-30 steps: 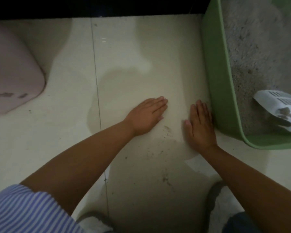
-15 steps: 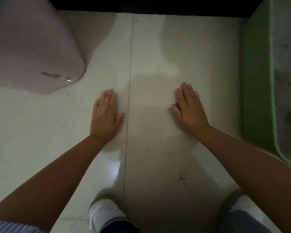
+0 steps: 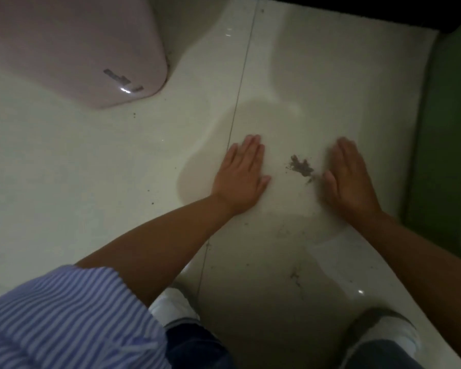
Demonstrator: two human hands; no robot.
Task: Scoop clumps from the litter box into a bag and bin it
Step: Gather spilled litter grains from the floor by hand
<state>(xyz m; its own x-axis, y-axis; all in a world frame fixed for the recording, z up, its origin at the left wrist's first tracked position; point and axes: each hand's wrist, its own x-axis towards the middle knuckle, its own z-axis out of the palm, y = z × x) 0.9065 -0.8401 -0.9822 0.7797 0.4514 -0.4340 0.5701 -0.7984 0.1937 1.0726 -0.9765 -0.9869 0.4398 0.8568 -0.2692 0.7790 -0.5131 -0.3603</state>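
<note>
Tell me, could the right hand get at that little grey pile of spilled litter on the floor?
Probably yes: the right hand lies flat on the floor tiles just beside the litter pile, with only bare tile between them.

Two hands, left hand [image 3: 241, 179] and right hand [image 3: 350, 179]; one litter pile [image 3: 300, 166]; one pink bin [image 3: 72, 49]; one green litter box [image 3: 447, 145]; two shoes [image 3: 175, 306]

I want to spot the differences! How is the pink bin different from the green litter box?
The pink bin sits at the far left; the green litter box runs along the right edge. The bin shows a smooth closed side with a small label; of the box only its outer wall and rim show. The right hand lies nearer the box, the left hand nearer the bin. Both stand on the pale tiled floor.
</note>
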